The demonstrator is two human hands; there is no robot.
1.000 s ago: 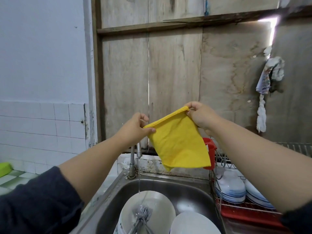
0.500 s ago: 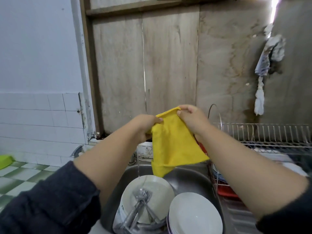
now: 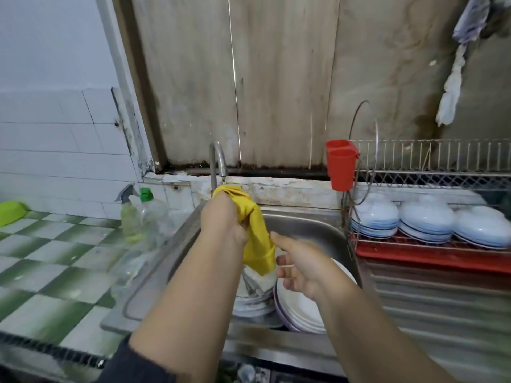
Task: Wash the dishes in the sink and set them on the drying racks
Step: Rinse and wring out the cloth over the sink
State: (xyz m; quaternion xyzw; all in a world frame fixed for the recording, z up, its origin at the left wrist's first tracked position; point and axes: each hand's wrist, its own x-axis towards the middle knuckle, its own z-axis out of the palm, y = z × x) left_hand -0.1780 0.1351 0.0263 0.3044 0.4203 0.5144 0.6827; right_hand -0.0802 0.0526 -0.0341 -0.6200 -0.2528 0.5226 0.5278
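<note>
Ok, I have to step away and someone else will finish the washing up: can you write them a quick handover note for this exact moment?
Left hand: grips the yellow cloth bunched under the tap.
Right hand: open, beside the cloth's hanging end, holding nothing.
Sink: white plates stacked, unwashed as far as I can tell, with other dishes behind the cloth.
Rack on the right: bowls already set upside down.
Left to do: wash the sink's dishes and rack them.
</note>
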